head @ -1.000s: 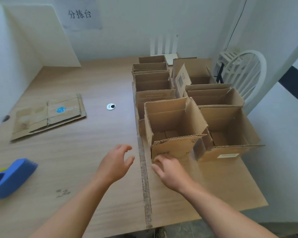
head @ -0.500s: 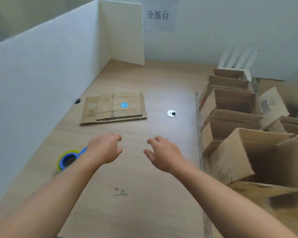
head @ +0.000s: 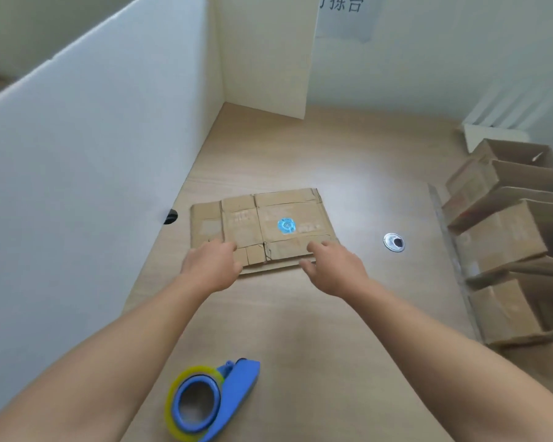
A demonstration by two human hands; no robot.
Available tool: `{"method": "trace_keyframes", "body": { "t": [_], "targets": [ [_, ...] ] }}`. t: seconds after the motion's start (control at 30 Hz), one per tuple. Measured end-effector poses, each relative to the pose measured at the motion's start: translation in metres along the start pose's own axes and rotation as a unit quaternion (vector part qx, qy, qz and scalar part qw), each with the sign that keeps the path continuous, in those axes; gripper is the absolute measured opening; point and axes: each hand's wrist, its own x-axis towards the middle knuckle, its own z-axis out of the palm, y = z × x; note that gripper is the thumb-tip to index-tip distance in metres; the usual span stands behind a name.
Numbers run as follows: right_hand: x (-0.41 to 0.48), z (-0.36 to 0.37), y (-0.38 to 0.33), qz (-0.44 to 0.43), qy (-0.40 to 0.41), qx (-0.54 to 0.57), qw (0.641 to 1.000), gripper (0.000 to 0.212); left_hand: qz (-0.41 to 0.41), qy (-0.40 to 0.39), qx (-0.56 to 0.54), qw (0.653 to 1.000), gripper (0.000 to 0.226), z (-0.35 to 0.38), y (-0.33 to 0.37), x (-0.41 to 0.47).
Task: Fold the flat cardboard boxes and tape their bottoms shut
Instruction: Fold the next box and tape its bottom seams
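Brown flat cardboard boxes (head: 262, 224) lie stacked at the frame's centre on the table (head: 284, 330). The left grip (head: 209, 266) covers their near left corner; whether it clasps them cannot be told. The right grip (head: 332, 266), fingers loose, touches their near right edge. A tape dispenser (head: 211, 403) lies at bottom centre.

1. A pale wood-grain tabletop (head: 300, 314) fills the middle, with soft glare toward 1 o'clock.
2. A tall white partition board (head: 77, 154) stands along its edge at 9 o'clock.
3. The white wall (head: 428, 59) at 12 o'clock bears a grey paper sign (head: 345, 17).
4. A white slatted chair back (head: 505, 106) stands at 2 o'clock.
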Motion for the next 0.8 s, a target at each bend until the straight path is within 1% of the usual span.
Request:
{"method": "trace_keyframes", "body": {
  "t": [0.07,0.13,0.27,0.33,0.4,0.5,0.6,0.63,0.73,0.8],
  "targets": [
    [0.027,0.007,0.002,0.054,-0.007,0.094,0.994,0.048,-0.029,-0.006,-0.073,0.997,0.050,0.010,-0.007,0.025],
    [0.054,0.014,0.006,0.100,-0.002,0.167,0.981,0.051,-0.051,-0.005,-0.123,0.991,0.054,0.023,-0.013,0.044],
    [0.101,0.019,0.010,0.199,0.031,0.263,0.943,0.059,-0.078,-0.010,-0.179,0.981,0.057,0.043,-0.018,0.071],
    [0.118,0.021,0.014,0.224,0.041,0.274,0.934,0.061,-0.093,-0.003,-0.182,0.979,0.061,0.050,-0.017,0.080],
    [0.128,0.024,0.016,0.233,0.040,0.285,0.929,0.062,-0.105,0.010,-0.216,0.971,0.065,0.053,-0.014,0.088],
    [0.135,0.028,0.018,0.245,0.060,0.317,0.914,0.063,-0.119,0.013,-0.325,0.938,0.080,0.054,-0.007,0.094],
    [0.131,0.029,0.026,0.279,0.080,0.396,0.871,0.073,-0.156,0.013,-0.382,0.911,0.093,0.052,-0.003,0.094],
    [0.125,0.030,0.030,0.277,0.082,0.425,0.858,0.070,-0.160,0.005,-0.392,0.906,0.095,0.051,-0.002,0.092],
    [0.100,0.035,0.037,0.217,0.087,0.497,0.836,0.047,-0.145,-0.017,-0.419,0.896,0.100,0.051,0.003,0.081],
    [0.081,0.037,0.038,0.177,0.088,0.548,0.812,0.043,-0.127,-0.016,-0.439,0.889,0.107,0.050,0.008,0.070]
  ]
}}
